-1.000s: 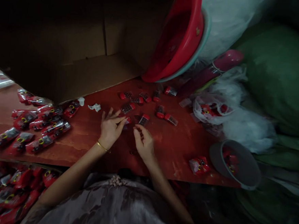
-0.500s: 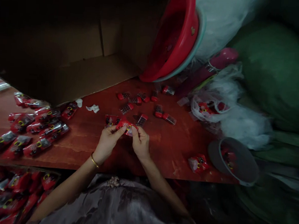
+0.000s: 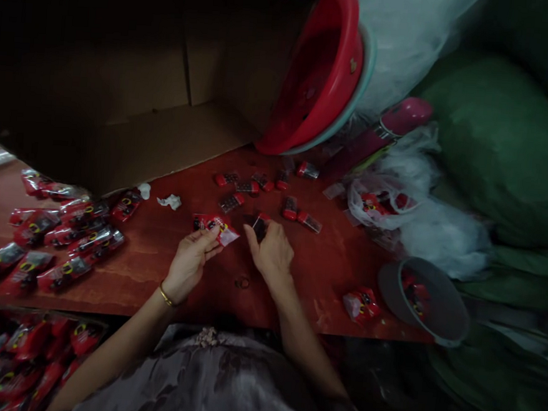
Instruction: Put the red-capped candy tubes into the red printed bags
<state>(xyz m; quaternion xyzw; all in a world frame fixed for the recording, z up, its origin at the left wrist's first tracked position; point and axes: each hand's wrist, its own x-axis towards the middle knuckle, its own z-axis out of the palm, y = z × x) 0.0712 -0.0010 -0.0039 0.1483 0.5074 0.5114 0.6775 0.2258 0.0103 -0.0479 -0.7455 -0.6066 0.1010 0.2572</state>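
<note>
My left hand (image 3: 191, 259), with a gold bangle at the wrist, pinches a small red plastic packet (image 3: 224, 232) with a pale end. Another red packet (image 3: 198, 221) lies just behind it on the table. Beside it, my right hand (image 3: 274, 252) has its thumb and fingers around a small clear container with a red cap (image 3: 259, 226); the fingers partly hide it. Several like containers lie scattered farther back, among them one capped container (image 3: 233, 202) and another container (image 3: 310, 221). A small dark ring-like thing (image 3: 242, 282) lies between my forearms.
A large cardboard box (image 3: 157, 128) opens toward me, with a red basin (image 3: 342, 66) beside it. Filled red packets (image 3: 81, 236) lie at left, more in a box (image 3: 19, 353) below. At right are a grey tub (image 3: 390, 289), a plastic bag (image 3: 381, 216) and a pink bottle (image 3: 404, 117).
My hands have moved apart. The left keeps the red packet, while the right has let go of it and moved to a capped container at the right.
</note>
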